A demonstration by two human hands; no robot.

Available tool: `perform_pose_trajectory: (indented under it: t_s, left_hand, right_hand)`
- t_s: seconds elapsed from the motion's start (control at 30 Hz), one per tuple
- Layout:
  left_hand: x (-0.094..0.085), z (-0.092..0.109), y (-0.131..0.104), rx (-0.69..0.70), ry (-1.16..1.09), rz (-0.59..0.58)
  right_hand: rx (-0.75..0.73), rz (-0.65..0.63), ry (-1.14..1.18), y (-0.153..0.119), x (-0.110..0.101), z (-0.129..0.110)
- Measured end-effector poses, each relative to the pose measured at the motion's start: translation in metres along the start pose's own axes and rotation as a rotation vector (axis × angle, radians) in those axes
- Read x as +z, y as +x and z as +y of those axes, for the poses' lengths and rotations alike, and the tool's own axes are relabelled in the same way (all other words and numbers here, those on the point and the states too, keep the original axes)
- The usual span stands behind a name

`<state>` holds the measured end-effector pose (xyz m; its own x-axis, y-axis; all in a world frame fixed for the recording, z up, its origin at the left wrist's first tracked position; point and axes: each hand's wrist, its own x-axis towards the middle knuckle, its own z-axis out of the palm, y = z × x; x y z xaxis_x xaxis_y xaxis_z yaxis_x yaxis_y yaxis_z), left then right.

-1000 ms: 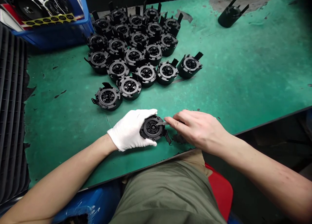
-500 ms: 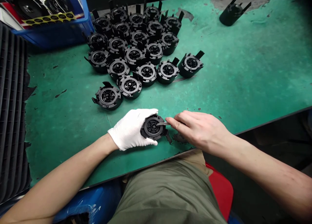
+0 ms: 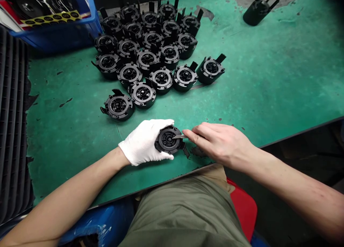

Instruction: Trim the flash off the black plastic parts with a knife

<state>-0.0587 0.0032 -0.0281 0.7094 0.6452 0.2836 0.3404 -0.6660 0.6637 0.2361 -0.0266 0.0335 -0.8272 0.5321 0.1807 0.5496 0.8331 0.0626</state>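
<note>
My left hand (image 3: 146, 141), in a white glove, is wrapped round a black round plastic housing (image 3: 167, 141) near the table's front edge. The housing's ribbed face points up toward me, and a black tab sticks out at its lower right. My bare right hand (image 3: 219, 141) is closed on a thin metal blade (image 3: 179, 136), whose handle is hidden in the fingers. The blade's tip lies at the middle of the housing's face; whether it touches I cannot tell. Beyond my hands stand several similar black housings (image 3: 143, 94) in a close group.
A lone housing (image 3: 256, 12) stands at the far right of the green table (image 3: 268, 82). At the back left is a blue bin (image 3: 57, 35) with packaged parts. A black ribbed panel (image 3: 13, 121) borders the left side. A red stool (image 3: 244, 207) shows below the table edge.
Both hands, the held housing and the blade keep almost the same position. The view has shifted very slightly.
</note>
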Motion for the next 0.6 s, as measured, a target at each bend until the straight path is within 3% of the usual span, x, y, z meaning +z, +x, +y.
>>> perform_pose_trajectory:
  t_s: [0.6]
  left_hand:
    - [-0.0014, 0.002, 0.0011, -0.019, -0.016, -0.011]
  right_hand:
    - [-0.036, 0.01, 0.066, -0.001, 0.0041, 0.0072]
